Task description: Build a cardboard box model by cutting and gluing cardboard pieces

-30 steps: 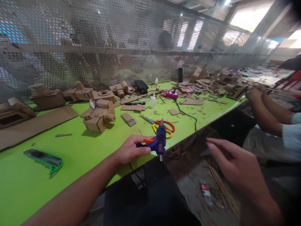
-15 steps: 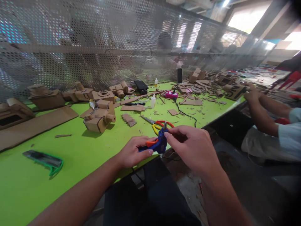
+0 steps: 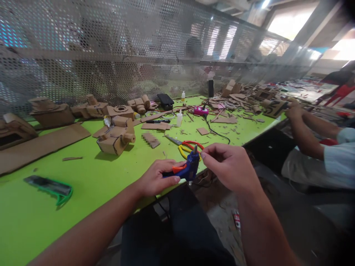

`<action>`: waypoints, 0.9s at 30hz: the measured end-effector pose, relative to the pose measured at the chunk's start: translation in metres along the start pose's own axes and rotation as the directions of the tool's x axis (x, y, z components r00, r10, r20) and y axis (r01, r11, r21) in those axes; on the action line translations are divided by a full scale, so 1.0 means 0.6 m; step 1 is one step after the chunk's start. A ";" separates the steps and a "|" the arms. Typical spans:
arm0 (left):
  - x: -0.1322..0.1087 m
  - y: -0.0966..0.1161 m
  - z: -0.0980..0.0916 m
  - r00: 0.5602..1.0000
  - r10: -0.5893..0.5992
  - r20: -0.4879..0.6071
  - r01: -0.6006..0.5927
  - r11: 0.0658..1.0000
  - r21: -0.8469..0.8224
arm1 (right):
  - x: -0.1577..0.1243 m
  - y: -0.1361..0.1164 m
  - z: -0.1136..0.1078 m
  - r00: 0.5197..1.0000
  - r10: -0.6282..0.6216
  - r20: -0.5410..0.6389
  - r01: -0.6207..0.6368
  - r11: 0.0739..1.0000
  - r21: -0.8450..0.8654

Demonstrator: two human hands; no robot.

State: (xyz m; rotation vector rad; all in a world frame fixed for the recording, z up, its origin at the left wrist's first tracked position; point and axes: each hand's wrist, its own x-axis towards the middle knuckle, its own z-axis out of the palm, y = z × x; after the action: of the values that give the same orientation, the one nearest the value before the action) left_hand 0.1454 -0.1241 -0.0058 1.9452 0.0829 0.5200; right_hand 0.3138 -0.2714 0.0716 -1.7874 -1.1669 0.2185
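My left hand (image 3: 158, 179) is wrapped round the handle of a blue hot glue gun (image 3: 192, 166) with an orange trigger. The gun's grey nozzle points up, and a short piece of clear glue stick shows at its lower end. My right hand (image 3: 230, 164) is closed in a pinch just right of the nozzle, slightly apart from the gun. Anything between those fingertips is too small to make out. Behind the gun, scissors (image 3: 181, 143) with red and yellow handles lie on the green table (image 3: 111, 184).
A green-handled cutter (image 3: 51, 186) lies at left. Cardboard models (image 3: 118, 136) and a long cardboard strip (image 3: 47, 146) stand behind it. Small glue bottles (image 3: 179, 119), a pink power strip (image 3: 201, 111) and scraps are further back. Another person's hands (image 3: 294, 111) hold cardboard at right.
My right hand has drawn back a little to the right, off the glue gun's front, and its fingertips have closed. My left hand keeps its grip on the gun.
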 end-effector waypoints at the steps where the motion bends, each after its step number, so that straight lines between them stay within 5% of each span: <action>1: 0.001 0.001 -0.001 1.000 -0.022 0.007 0.022 0.998 -0.054 | 0.003 0.009 -0.001 1.000 0.008 -0.017 -0.007 0.999 0.047; 7: 0.005 -0.003 -0.014 0.957 -0.261 0.124 0.287 0.913 -0.291 | 0.007 0.049 -0.002 0.997 0.062 -0.040 -0.048 0.955 0.293; 14: 0.006 -0.016 -0.028 0.951 -0.218 0.221 0.296 0.849 -0.437 | -0.027 0.091 -0.034 0.995 0.093 -0.047 -0.060 0.879 0.474; 20: 0.007 -0.022 -0.040 0.932 -0.205 0.300 0.334 0.808 -0.486 | -0.085 0.205 -0.123 0.914 0.354 -0.197 -0.308 0.923 0.232; 24: 0.007 -0.032 -0.051 0.908 -0.215 0.359 0.369 0.816 -0.445 | -0.123 0.286 -0.177 0.825 0.518 -0.224 -0.516 0.853 0.073; 27: 0.005 -0.045 -0.057 0.892 -0.185 0.413 0.365 0.833 -0.416 | -0.137 0.359 -0.214 0.778 0.528 -0.340 -0.605 0.777 -0.176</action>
State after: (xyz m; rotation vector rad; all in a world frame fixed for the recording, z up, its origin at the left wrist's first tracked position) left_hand 0.1393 -0.0828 -0.0175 1.4649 0.0028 -0.0262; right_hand 0.4781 -0.4332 -0.0562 -2.3118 -0.4340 0.1573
